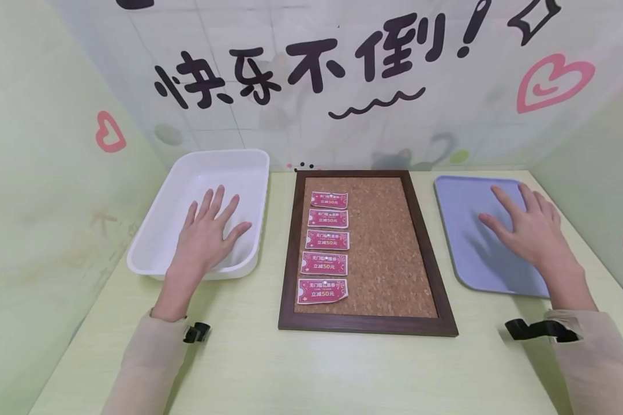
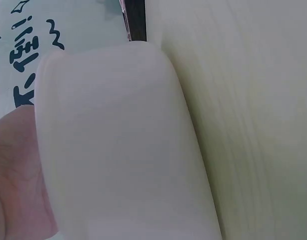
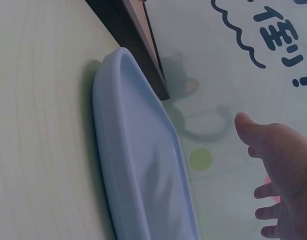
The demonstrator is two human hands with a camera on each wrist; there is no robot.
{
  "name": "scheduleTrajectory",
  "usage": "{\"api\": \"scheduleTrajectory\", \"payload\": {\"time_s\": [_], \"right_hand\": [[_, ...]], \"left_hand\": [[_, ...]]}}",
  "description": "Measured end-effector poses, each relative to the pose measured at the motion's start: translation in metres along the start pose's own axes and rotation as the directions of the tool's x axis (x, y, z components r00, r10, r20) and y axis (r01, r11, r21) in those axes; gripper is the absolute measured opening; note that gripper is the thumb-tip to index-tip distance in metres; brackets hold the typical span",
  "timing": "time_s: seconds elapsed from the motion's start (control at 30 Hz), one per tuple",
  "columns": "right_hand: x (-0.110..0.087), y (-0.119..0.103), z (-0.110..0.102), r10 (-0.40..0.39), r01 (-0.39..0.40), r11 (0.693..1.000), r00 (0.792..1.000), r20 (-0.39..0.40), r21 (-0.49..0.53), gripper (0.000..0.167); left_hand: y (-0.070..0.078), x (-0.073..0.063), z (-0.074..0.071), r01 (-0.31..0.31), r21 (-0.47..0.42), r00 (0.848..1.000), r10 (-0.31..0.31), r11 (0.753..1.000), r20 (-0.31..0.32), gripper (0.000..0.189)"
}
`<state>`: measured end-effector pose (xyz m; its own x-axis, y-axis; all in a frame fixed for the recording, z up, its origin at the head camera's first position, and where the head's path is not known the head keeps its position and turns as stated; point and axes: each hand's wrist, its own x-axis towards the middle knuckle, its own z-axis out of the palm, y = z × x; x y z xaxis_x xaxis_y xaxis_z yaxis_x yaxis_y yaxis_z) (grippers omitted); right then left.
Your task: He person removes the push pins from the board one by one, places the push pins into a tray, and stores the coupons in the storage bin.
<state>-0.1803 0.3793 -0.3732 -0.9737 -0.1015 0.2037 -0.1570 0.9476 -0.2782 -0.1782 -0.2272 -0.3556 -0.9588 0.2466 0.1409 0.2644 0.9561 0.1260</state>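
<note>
My left hand [image 1: 206,232] is spread with its fingers apart over the white plastic tub [image 1: 158,230], at the left in the head view. In the left wrist view the side of the tub [image 2: 123,145] hides most of that hand. Over the blue tray [image 1: 459,253] at the right hovers my right hand [image 1: 532,230], fingers extended and holding nothing, its shadow falling on the tray. Between the hands lies a cork board [image 1: 384,248] with a dark wooden frame. Several pink paper coupons [image 1: 324,264] form a column down its left side, each with a small pale pin near the top.
A light wood-grain table [image 1: 239,357] carries everything. Behind it stands a printed backdrop [image 1: 301,127] with black lettering and hearts. Pale side panels [image 1: 47,230] close in the table at left and right. A black strap [image 1: 542,330] sits at the right sleeve.
</note>
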Motion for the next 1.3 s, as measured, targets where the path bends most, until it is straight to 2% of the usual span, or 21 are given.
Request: {"api": "scheduleTrajectory", "payload": {"time_s": [0.2, 0.57, 0.9, 1.3], "right_hand": [[0.001, -0.006, -0.001, -0.01, 0.01, 1.0, 1.0, -0.003, 0.014, 0.073], [0.004, -0.02, -0.001, -0.079, 0.079, 0.997, 0.997, 0.005, 0.001, 0.07], [0.003, -0.037, 0.002, -0.116, 0.116, 0.993, 0.993, 0.0, 0.027, 0.069], [0.007, -0.064, 0.011, -0.227, 0.231, 0.97, 0.972, -0.059, 0.074, 0.065]], "left_hand": [[0.001, -0.001, 0.0, -0.008, -0.004, 1.0, 0.008, 1.0, -0.004, 0.073], [0.006, -0.003, 0.0, -0.015, -0.012, 1.0, 0.015, 1.0, -0.004, 0.072], [0.019, -0.004, 0.002, -0.06, -0.016, 0.998, 0.06, 0.998, -0.028, 0.067], [0.036, -0.004, 0.004, -0.1, -0.05, 0.994, 0.097, 0.994, -0.055, 0.066]]}}
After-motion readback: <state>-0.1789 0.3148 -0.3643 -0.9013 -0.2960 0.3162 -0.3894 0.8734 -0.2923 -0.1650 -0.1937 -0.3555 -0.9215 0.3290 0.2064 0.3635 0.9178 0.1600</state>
